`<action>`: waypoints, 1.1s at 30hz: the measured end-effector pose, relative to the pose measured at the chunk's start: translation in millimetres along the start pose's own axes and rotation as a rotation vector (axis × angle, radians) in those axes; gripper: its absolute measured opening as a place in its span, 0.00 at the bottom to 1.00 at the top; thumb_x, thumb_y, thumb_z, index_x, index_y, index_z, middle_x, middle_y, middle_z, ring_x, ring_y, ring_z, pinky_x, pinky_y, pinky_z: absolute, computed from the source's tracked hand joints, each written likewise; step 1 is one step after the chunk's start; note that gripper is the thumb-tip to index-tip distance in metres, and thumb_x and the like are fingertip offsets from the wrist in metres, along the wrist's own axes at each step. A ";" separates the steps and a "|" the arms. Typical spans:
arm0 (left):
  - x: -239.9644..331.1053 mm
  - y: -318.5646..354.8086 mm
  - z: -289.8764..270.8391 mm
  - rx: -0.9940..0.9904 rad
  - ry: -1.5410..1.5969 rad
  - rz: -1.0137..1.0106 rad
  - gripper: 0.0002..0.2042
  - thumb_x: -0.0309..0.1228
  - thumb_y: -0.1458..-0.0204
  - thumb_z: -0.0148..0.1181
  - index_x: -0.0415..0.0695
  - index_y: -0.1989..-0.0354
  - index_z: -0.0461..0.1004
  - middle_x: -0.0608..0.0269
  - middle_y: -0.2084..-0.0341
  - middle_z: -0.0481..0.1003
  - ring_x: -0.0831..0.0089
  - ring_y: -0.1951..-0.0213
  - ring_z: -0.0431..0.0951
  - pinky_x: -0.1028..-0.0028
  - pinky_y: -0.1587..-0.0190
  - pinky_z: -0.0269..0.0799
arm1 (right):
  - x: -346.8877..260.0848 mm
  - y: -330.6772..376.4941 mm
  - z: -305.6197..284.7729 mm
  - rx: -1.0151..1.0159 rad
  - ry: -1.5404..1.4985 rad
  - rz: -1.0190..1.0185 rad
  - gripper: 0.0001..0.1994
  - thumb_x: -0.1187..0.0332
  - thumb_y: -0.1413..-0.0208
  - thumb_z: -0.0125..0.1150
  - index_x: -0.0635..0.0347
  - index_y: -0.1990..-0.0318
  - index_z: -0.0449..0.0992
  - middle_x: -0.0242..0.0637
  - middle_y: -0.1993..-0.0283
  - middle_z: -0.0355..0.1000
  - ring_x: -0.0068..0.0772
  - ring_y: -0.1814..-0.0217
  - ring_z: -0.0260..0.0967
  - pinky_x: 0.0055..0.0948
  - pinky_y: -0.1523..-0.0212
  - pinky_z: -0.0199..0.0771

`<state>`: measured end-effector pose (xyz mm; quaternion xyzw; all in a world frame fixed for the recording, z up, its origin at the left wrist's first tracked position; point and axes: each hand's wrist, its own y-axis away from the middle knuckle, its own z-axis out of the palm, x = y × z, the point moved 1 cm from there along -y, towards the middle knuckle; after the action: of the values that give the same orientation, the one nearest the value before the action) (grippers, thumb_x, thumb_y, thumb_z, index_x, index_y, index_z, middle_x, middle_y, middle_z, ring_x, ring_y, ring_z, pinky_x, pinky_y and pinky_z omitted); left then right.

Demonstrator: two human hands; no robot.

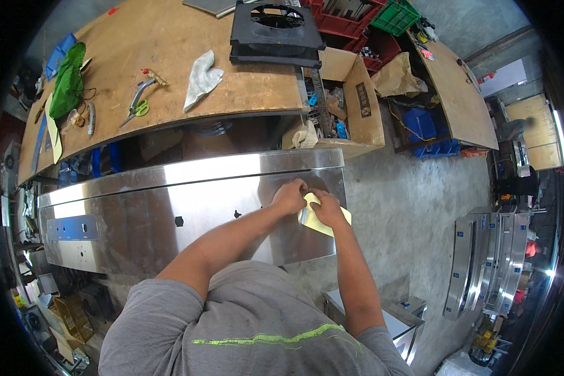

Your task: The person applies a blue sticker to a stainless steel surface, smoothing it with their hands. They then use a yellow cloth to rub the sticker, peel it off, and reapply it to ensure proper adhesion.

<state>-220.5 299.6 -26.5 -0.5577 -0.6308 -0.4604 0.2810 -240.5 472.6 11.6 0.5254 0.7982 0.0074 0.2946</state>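
Observation:
A long stainless steel panel (218, 210) lies across in front of me, with small cut-outs in its face and a blue-grey label plate (73, 228) near its left end. Over its right end my two hands come together. My right hand (327, 209) is closed on a pale yellow sheet of paper (320, 225), which hangs past the panel's right edge and shows a grey strip on its left side. The fingers of my left hand (289, 197) are pinched at the sheet's upper corner, almost touching the right fingertips; whatever is between them is too small to make out.
Beyond the panel stands a wooden workbench (150, 37) with scissors (141, 109), a white cloth (202, 79), a green bag (67, 80) and a black fan housing (276, 37). A cardboard box (363, 106) of parts is at its right. More steel units (482, 260) stand at far right.

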 end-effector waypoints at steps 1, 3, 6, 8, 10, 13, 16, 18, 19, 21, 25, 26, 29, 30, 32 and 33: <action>-1.8 0.7 0.1 -0.019 0.042 -0.014 0.20 0.28 0.57 0.67 0.43 0.52 0.75 0.51 0.64 0.81 0.51 0.59 0.82 0.57 0.54 0.76 | -3.0 -0.2 -1.3 -0.004 0.023 -0.004 0.24 0.67 0.44 0.64 0.55 0.38 0.72 0.45 0.43 0.75 0.52 0.39 0.69 0.47 0.38 0.67; -4.9 4.3 0.3 -0.035 0.123 -0.021 0.21 0.27 0.57 0.67 0.41 0.51 0.74 0.53 0.66 0.81 0.55 0.62 0.82 0.60 0.57 0.76 | -8.9 -0.3 -2.8 -0.014 0.071 0.020 0.24 0.68 0.44 0.63 0.55 0.38 0.72 0.45 0.43 0.74 0.52 0.39 0.69 0.47 0.38 0.67; -7.6 15.7 0.7 -0.014 0.218 -0.005 0.22 0.27 0.56 0.68 0.40 0.50 0.72 0.55 0.69 0.79 0.62 0.66 0.81 0.64 0.60 0.76 | -16.5 -0.7 -3.9 -0.034 0.119 0.009 0.24 0.69 0.43 0.62 0.54 0.37 0.72 0.46 0.42 0.73 0.54 0.39 0.69 0.48 0.38 0.66; -7.0 20.5 0.6 0.010 0.256 -0.004 0.21 0.28 0.56 0.68 0.39 0.51 0.73 0.54 0.69 0.79 0.60 0.66 0.81 0.63 0.60 0.76 | -20.5 -2.1 -3.7 0.012 0.117 -0.038 0.25 0.69 0.44 0.62 0.53 0.37 0.71 0.45 0.45 0.73 0.53 0.41 0.69 0.50 0.40 0.67; -6.2 21.7 -0.2 0.024 0.143 -0.020 0.20 0.30 0.56 0.68 0.39 0.53 0.75 0.52 0.69 0.80 0.57 0.65 0.82 0.62 0.60 0.76 | -20.6 -2.6 -4.1 0.088 0.078 -0.081 0.25 0.70 0.45 0.63 0.53 0.37 0.71 0.45 0.45 0.73 0.54 0.42 0.69 0.50 0.40 0.67; -6.0 17.6 -2.1 -0.009 0.006 -0.045 0.16 0.33 0.56 0.66 0.39 0.59 0.80 0.48 0.68 0.81 0.52 0.64 0.82 0.60 0.58 0.76 | -11.6 2.8 -3.4 0.297 -0.019 -0.081 0.25 0.72 0.46 0.64 0.55 0.38 0.72 0.46 0.43 0.72 0.56 0.41 0.68 0.48 0.37 0.66; -5.8 10.5 -4.4 -0.057 -0.040 -0.023 0.14 0.36 0.56 0.64 0.40 0.63 0.82 0.46 0.68 0.81 0.50 0.64 0.82 0.58 0.58 0.76 | 13.1 27.8 -3.8 0.686 -0.076 0.036 0.21 0.70 0.48 0.68 0.59 0.45 0.75 0.48 0.47 0.74 0.52 0.44 0.71 0.43 0.40 0.69; -5.0 6.3 -7.6 -0.096 -0.052 -0.022 0.14 0.37 0.55 0.63 0.40 0.64 0.82 0.45 0.68 0.81 0.49 0.64 0.82 0.57 0.58 0.76 | 35.7 53.6 -0.3 0.834 -0.254 0.323 0.15 0.68 0.45 0.67 0.63 0.52 0.77 0.48 0.54 0.76 0.47 0.53 0.75 0.38 0.49 0.76; -4.4 5.0 -9.4 -0.122 -0.060 -0.036 0.15 0.38 0.55 0.62 0.40 0.64 0.82 0.45 0.68 0.81 0.49 0.64 0.82 0.57 0.58 0.76 | 48.0 70.3 0.1 0.795 -0.312 0.456 0.14 0.63 0.43 0.66 0.63 0.55 0.76 0.47 0.57 0.76 0.46 0.58 0.75 0.40 0.54 0.76; -3.8 4.3 -12.5 -0.157 -0.041 -0.074 0.15 0.37 0.54 0.62 0.40 0.64 0.82 0.45 0.69 0.81 0.50 0.64 0.82 0.57 0.59 0.75 | 66.9 100.4 5.7 0.642 -0.639 0.785 0.17 0.56 0.40 0.65 0.63 0.58 0.76 0.46 0.61 0.76 0.44 0.65 0.75 0.41 0.62 0.76; -11.4 10.7 -13.1 -0.156 0.057 -0.140 0.14 0.36 0.52 0.60 0.37 0.65 0.81 0.47 0.72 0.81 0.55 0.66 0.83 0.59 0.61 0.75 | 67.7 123.6 31.7 0.343 -1.366 1.001 0.21 0.50 0.36 0.60 0.59 0.52 0.74 0.39 0.62 0.76 0.38 0.63 0.76 0.39 0.59 0.78; -15.6 12.0 -11.6 -0.134 0.088 -0.134 0.13 0.36 0.51 0.60 0.37 0.66 0.81 0.48 0.73 0.81 0.57 0.67 0.83 0.60 0.61 0.75 | 62.9 122.8 37.9 0.278 -1.499 0.997 0.21 0.49 0.35 0.59 0.58 0.49 0.74 0.37 0.61 0.76 0.37 0.60 0.77 0.38 0.56 0.79; -31.3 13.2 -5.8 -0.172 0.300 -0.287 0.13 0.35 0.48 0.59 0.36 0.66 0.80 0.51 0.74 0.81 0.63 0.70 0.83 0.63 0.64 0.76 | 48.9 100.5 44.4 0.478 -1.760 0.711 0.20 0.53 0.35 0.60 0.56 0.43 0.70 0.36 0.52 0.75 0.36 0.49 0.75 0.39 0.47 0.76; -35.4 13.1 -5.7 -0.166 0.289 -0.251 0.11 0.33 0.46 0.58 0.35 0.66 0.78 0.52 0.75 0.80 0.64 0.73 0.82 0.66 0.70 0.75 | 43.0 92.9 45.9 0.488 -1.819 0.622 0.19 0.57 0.35 0.60 0.55 0.43 0.70 0.37 0.50 0.74 0.36 0.46 0.73 0.40 0.45 0.74; -40.4 13.3 -6.9 -0.172 0.261 -0.250 0.08 0.29 0.42 0.55 0.35 0.66 0.76 0.54 0.77 0.79 0.67 0.78 0.81 0.73 0.82 0.72 | 32.3 78.3 47.4 0.546 -1.892 0.460 0.16 0.65 0.36 0.60 0.54 0.43 0.70 0.37 0.45 0.73 0.36 0.41 0.71 0.42 0.40 0.72; -40.8 14.2 -8.4 -0.163 0.336 -0.269 0.08 0.29 0.42 0.57 0.35 0.66 0.76 0.54 0.77 0.79 0.67 0.79 0.81 0.73 0.83 0.71 | 27.4 72.8 48.2 0.537 -1.920 0.399 0.17 0.68 0.37 0.60 0.55 0.42 0.69 0.37 0.46 0.73 0.37 0.42 0.71 0.40 0.42 0.72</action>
<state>-199.2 273.3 -54.5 -0.4049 -0.6045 -0.6297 0.2723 -164.2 514.0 -17.5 0.4819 0.0974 -0.5481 0.6767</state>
